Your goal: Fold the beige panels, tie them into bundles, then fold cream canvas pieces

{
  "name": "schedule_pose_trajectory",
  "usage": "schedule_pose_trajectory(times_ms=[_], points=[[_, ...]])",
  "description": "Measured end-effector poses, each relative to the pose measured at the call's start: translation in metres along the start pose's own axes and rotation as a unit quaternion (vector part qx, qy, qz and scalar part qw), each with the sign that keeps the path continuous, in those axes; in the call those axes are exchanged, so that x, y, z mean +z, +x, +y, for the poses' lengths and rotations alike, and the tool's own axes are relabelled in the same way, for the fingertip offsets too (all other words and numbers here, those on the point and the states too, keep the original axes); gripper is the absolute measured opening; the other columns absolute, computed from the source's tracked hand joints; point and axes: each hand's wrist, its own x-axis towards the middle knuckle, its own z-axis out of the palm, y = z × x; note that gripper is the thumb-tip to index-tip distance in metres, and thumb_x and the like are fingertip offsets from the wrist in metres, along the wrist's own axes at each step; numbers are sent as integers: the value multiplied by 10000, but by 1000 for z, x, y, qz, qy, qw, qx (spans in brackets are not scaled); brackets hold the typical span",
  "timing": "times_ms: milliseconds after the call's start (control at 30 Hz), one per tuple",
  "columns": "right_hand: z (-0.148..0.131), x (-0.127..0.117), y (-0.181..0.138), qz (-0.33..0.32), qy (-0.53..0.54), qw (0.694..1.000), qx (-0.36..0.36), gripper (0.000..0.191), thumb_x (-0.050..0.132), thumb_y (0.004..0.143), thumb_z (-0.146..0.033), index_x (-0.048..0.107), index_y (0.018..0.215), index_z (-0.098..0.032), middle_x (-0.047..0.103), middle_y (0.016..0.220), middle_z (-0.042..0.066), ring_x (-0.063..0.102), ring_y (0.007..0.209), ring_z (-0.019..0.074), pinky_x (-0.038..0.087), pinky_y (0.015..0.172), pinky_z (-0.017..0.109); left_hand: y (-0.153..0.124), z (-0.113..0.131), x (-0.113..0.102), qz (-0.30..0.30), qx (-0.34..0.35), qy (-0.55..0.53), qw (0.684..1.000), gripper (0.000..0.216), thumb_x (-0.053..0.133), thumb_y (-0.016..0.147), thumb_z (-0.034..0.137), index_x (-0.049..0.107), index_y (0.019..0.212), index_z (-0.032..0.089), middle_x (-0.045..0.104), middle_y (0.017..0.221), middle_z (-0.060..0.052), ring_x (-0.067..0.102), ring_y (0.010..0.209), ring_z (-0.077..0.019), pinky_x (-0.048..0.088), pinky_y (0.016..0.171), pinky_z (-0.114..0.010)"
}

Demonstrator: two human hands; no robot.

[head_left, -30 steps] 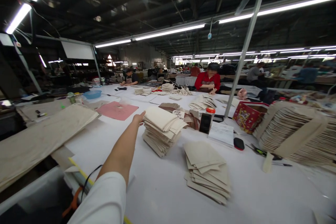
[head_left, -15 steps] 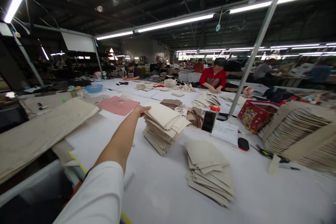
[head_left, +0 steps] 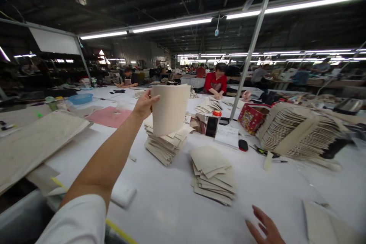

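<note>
Pinched at its left edge by my left hand, a cream fabric panel is raised and bowed; whether it is one layer or more I cannot tell. Its lower edge hangs in front of a stack of cream fabric panels, hiding part of the top. Nearer me and to the right lies a second, fanned stack. My right hand hovers low at the bottom edge, fingers apart and holding nothing. To its right lies another cream fabric piece, cut off by the frame.
A phone, a red-lidded jar, a notebook and scissors lie beyond the stacks. A bound fabric bundle and metal post stand right. A co-worker in red works across the white table.
My left hand has lifted the fabric panel off the far stack and upright. My right hand has come into view at the lower right. The view has turned to the right.
</note>
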Motion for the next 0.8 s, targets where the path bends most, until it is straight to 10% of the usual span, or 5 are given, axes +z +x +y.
schedule_pose_trajectory(times_ms=[200, 400, 533, 667, 800], points=[[-142, -34, 51, -126, 245, 955, -107, 735, 579, 768, -473, 228, 1378, -261, 299, 1441, 111, 357, 1287, 251, 399, 1000, 403, -64, 34, 63, -448, -213, 168, 852, 473, 759, 610, 362, 601, 1012, 170, 674, 887, -47, 638, 774, -240, 517, 654, -310], [-225, -4, 26, -516, 219, 815, -145, 668, 743, 619, -399, 520, 1213, -189, 588, 1155, 94, 583, 955, 248, 490, 826, 357, -119, 11, 98, -661, -117, 377, 638, 459, 654, 736, 272, 551, 1172, 173, 646, 1064, -45, 595, 961, -209, 457, 848, -277], [-231, 36, 15, -426, 235, 867, -110, 295, 639, 721, -324, 652, 936, -122, 669, 913, 64, 593, 840, 228, 488, 768, 334, -124, 15, 76, -543, -34, 482, 687, 506, 642, 747, 229, 499, 1232, 211, 628, 1113, -53, 592, 975, -197, 455, 858, -273], [-253, 56, 56, -353, 402, 842, -76, 378, 660, 709, -395, 640, 964, -117, 682, 921, 79, 616, 842, 224, 494, 786, 364, -117, 28, 47, -152, 197, 520, 817, 371, 568, 819, 266, 511, 1176, 184, 608, 1110, -71, 574, 1008, -176, 451, 903, -292], [-289, 76, 125, -278, 504, 815, -69, 509, 690, 677, -425, 592, 1085, -137, 657, 1058, 97, 615, 942, 225, 484, 862, 378, -99, 16, 26, 5, 356, 542, 761, 259, 548, 839, 264, 550, 1083, 179, 612, 1075, -72, 561, 1028, -175, 443, 935, -322]])
